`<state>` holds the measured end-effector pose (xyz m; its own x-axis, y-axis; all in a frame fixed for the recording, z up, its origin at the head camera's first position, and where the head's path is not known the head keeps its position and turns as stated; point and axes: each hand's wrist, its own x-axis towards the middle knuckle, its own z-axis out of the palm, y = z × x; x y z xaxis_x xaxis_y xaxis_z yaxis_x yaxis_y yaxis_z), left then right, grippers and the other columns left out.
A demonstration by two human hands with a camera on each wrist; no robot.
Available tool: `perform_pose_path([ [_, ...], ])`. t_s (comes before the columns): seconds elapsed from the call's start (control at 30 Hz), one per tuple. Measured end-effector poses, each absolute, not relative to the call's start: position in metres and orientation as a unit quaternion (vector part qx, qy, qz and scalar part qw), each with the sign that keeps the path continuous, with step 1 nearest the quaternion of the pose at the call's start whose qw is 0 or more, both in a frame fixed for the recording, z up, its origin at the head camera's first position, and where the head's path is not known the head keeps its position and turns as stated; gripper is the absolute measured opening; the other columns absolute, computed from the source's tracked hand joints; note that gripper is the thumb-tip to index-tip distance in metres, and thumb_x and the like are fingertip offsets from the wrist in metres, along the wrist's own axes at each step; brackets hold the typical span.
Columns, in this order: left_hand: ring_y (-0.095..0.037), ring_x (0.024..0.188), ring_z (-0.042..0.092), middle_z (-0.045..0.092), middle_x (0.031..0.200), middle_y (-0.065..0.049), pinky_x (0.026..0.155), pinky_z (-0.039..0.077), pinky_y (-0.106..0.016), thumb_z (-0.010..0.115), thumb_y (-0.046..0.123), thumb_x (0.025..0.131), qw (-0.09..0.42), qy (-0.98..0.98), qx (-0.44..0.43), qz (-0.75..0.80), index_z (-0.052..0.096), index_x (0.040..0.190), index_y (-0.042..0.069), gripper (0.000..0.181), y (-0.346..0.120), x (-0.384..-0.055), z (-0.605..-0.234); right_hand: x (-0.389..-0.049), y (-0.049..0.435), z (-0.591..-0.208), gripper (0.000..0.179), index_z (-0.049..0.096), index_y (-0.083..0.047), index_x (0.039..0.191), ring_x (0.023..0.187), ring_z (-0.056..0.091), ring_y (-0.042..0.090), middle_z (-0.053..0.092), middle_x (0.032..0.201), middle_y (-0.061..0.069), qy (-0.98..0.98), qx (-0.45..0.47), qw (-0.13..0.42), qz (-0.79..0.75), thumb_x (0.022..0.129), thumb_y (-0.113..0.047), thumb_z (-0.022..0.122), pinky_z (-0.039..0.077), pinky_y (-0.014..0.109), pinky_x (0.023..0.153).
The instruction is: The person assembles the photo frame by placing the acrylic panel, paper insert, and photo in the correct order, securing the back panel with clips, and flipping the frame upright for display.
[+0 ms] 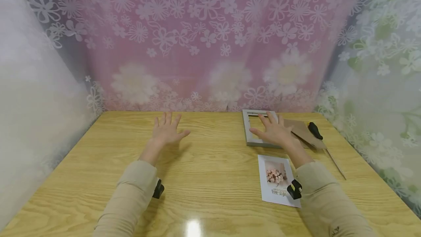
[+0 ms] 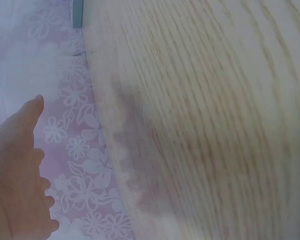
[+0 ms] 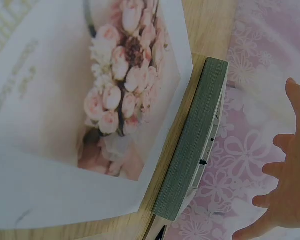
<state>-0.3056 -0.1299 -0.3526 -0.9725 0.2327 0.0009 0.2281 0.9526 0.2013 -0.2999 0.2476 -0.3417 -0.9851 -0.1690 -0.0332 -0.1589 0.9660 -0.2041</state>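
Observation:
My left hand [image 1: 166,131] hovers over the left half of the table with its fingers spread, touching nothing; its shadow falls on the wood in the left wrist view. Fingers also spread, my right hand [image 1: 273,131] is above a grey picture frame [image 1: 249,143] at the back right and holds nothing. The frame lies flat, and its middle shows bare table. Nearer to me, under the right wrist, lies a white photo card [image 1: 266,196] printed with pink flowers and lettering. The right forearm hides part of its right side.
Right of the frame lies a brown backing board [image 1: 299,125], partly behind the right hand. A screwdriver [image 1: 315,131] with a black handle rests against it, its shaft pointing toward me. Flowered curtains [image 1: 197,46] stand behind the wooden table [image 1: 204,178] and on both sides.

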Motion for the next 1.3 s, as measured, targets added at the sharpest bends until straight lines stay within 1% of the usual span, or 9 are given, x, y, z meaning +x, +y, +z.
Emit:
perform_pose_path([
  [0.2,-0.039,0.138,-0.007,-0.002,0.152,-0.021,0.107,-0.009,-0.057,0.036,0.061,0.091,0.006,0.987,0.119,0.107,0.011,0.149,0.012,0.08,-0.122,-0.309,-0.353,-0.302,0.249,-0.342,0.085,0.011,-0.015,0.15,0.132,-0.008,0.051,-0.002,0.152,0.021,0.992,-0.075,0.02,-0.101,0.087,-0.067,0.035,0.005,0.083,0.084],
  [0.37,-0.039,0.138,0.006,0.013,0.151,-0.02,0.11,0.001,-0.055,0.033,0.056,0.094,0.002,0.987,0.119,0.103,0.015,0.148,0.007,0.075,-0.106,-0.316,-0.35,-0.302,0.256,-0.342,0.076,0.021,-0.007,0.147,0.131,0.014,0.051,0.016,0.149,0.024,0.993,-0.061,-0.029,-0.098,0.092,-0.056,0.041,0.02,0.077,0.09],
  [0.53,-0.037,0.125,0.04,0.044,0.135,-0.022,0.104,0.032,-0.05,0.042,0.044,0.096,-0.042,0.982,0.146,0.108,0.038,0.138,-0.003,0.062,-0.082,-0.32,-0.345,-0.299,0.268,-0.339,0.061,0.034,0.003,0.139,0.116,0.041,0.048,0.034,0.138,0.03,0.989,-0.065,-0.068,-0.115,0.096,-0.038,0.046,0.04,0.063,0.086],
  [0.63,-0.03,0.091,0.061,0.062,0.105,-0.019,0.078,0.052,-0.038,0.05,0.032,0.095,-0.077,0.972,0.169,0.146,0.057,0.115,-0.006,0.043,-0.066,-0.32,-0.343,-0.299,0.278,-0.336,0.055,0.035,0.004,0.138,0.103,0.053,0.043,0.039,0.135,0.03,0.987,-0.061,-0.059,-0.136,0.097,-0.032,0.045,0.047,0.054,0.076],
  [0.73,-0.017,0.059,0.05,0.055,0.072,-0.007,0.051,0.044,-0.026,0.053,0.025,0.094,-0.087,0.961,0.179,0.192,0.059,0.084,0.001,0.026,-0.048,-0.321,-0.342,-0.301,0.288,-0.334,0.054,0.035,0.005,0.138,0.099,0.056,0.041,0.042,0.134,0.029,0.987,-0.05,-0.037,-0.151,0.098,-0.029,0.043,0.048,0.052,0.075],
  [0.83,-0.01,0.047,0.034,0.039,0.059,0.001,0.042,0.03,-0.021,0.055,0.023,0.093,-0.077,0.958,0.177,0.214,0.046,0.066,0.01,0.032,-0.03,-0.323,-0.342,-0.302,0.297,-0.334,0.052,0.036,0.007,0.136,0.103,0.054,0.041,0.044,0.131,0.029,0.984,-0.044,-0.018,-0.169,0.097,-0.028,0.042,0.047,0.053,0.08],
  [0.93,-0.008,0.044,0.029,0.034,0.055,0.002,0.039,0.026,-0.019,0.056,0.024,0.092,-0.061,0.957,0.18,0.221,0.039,0.061,0.011,0.038,-0.011,-0.323,-0.341,-0.301,0.302,-0.334,0.051,0.037,0.01,0.134,0.107,0.051,0.044,0.046,0.128,0.031,0.981,-0.041,-0.007,-0.188,0.097,-0.025,0.042,0.046,0.054,0.083],
  [1.17,-0.008,0.042,0.031,0.035,0.051,0.003,0.04,0.029,-0.019,0.056,0.029,0.092,-0.003,0.96,0.175,0.219,0.041,0.057,0.012,0.042,0.03,-0.322,-0.341,-0.3,0.314,-0.338,0.045,0.043,0.013,0.127,0.105,0.051,0.045,0.048,0.122,0.033,0.978,-0.027,0.023,-0.204,0.096,-0.02,0.042,0.047,0.053,0.08],
  [1.3,-0.008,0.044,0.032,0.037,0.053,0.003,0.042,0.031,-0.019,0.056,0.024,0.092,0.02,0.955,0.177,0.239,0.042,0.06,0.012,0.038,0.052,-0.32,-0.345,-0.301,0.32,-0.343,0.026,0.057,0.007,0.095,0.069,0.053,0.029,0.057,0.081,0.02,0.981,-0.036,0.029,-0.187,0.095,-0.017,0.045,0.046,0.039,0.062],
])
